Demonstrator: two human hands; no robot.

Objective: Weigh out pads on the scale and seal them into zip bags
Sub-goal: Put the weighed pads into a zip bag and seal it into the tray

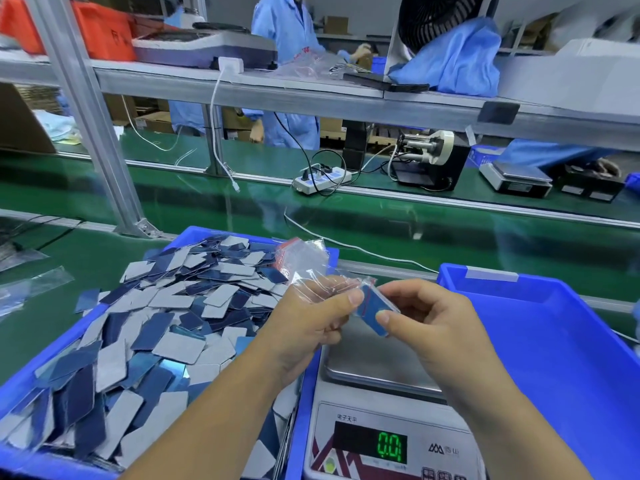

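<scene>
Place: factory packing line
Beyond the fingers: green conveyor belt (415, 209), aluminium-framed shelf (311, 95), workers in blue coats (287, 26)
Left of the fingers: blue bin (20, 386)
Below the fingers: scale (381, 420)

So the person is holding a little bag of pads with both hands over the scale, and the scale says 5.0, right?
Not quite. The head view shows the scale reading 0.0, not 5.0, and its pan is bare. The rest holds: the left hand and right hand both pinch the bag of pads above the scale.
</scene>
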